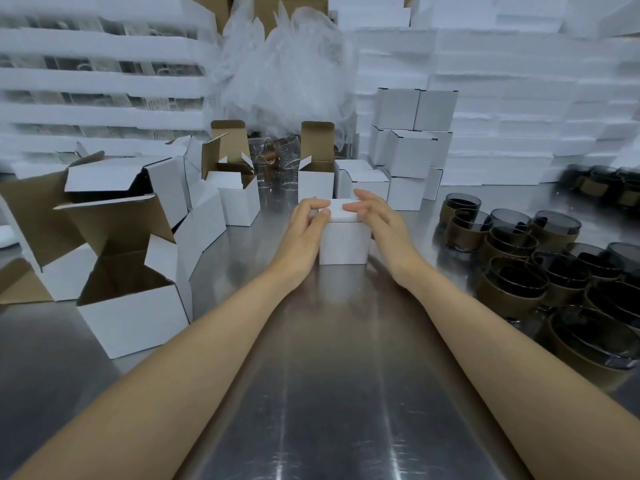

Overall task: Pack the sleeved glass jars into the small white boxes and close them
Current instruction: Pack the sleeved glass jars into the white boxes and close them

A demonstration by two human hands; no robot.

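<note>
White box point(343, 242) mid-table point(329, 375): left hand point(306, 225) grips its top edge, likely steadying it, while right hand point(377, 216) presses flat-fingered on the lid point(337, 206), seating it.

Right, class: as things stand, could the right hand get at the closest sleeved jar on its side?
Probably yes. The right hand rests open on the white box, holding nothing, and only bare table lies between it and the nearest jar at the cluster's edge.
</note>
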